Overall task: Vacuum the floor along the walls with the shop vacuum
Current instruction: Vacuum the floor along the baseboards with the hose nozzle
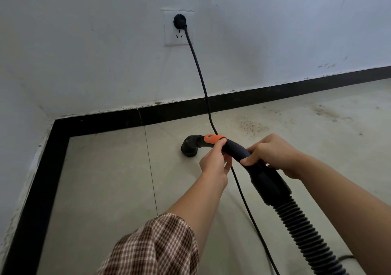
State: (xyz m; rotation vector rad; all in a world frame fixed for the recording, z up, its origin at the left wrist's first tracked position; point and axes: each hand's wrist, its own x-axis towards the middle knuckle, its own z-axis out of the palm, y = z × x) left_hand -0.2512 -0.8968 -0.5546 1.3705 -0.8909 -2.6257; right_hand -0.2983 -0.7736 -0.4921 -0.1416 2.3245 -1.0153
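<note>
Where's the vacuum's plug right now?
In the head view, upper centre: the plug sits in the white wall socket, its cord dropping past the black baseboard to the floor.

Pale wall [84, 42], white socket plate [175, 40], black skirting board [254, 97] (turning a corner), dusty grey floor tiles [101, 179]

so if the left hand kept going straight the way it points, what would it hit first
The left hand pinches the vacuum handle, which lies right across its path; beyond it, likely the power cord, though depth is unclear.
</note>
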